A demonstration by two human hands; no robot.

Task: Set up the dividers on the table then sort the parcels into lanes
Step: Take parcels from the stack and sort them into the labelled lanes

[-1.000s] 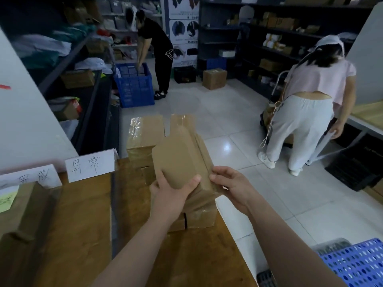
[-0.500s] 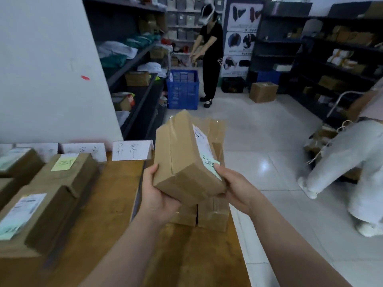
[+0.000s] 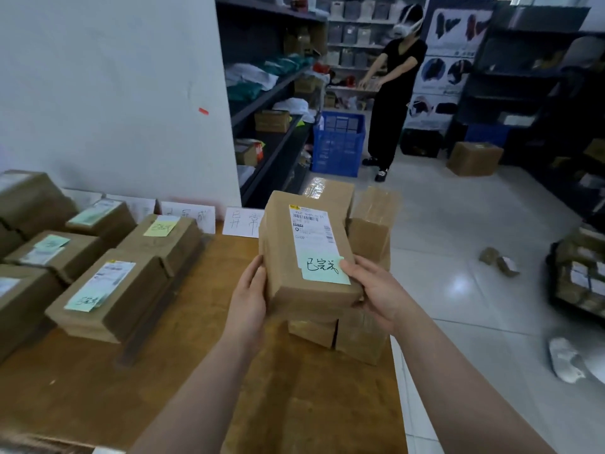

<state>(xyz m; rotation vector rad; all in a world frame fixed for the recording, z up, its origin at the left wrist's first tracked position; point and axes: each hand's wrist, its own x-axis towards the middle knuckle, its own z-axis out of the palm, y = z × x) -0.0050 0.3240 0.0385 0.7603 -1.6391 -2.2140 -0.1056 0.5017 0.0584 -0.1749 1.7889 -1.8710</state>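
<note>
While 2 hands (image 3: 248,299) (image 3: 379,290) grip, 1 parcel (image 3: 281,253) hovers.

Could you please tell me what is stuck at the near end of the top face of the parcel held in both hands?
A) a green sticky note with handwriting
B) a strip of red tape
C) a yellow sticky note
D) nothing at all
A: a green sticky note with black handwriting overlaps the near end of the white shipping label on the parcel, under the thumb of the right hand.

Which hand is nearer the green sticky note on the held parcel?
Right. The right hand has its thumb at the green sticky note's right edge; the left hand grips the parcel's opposite side, clear of the note.
</note>
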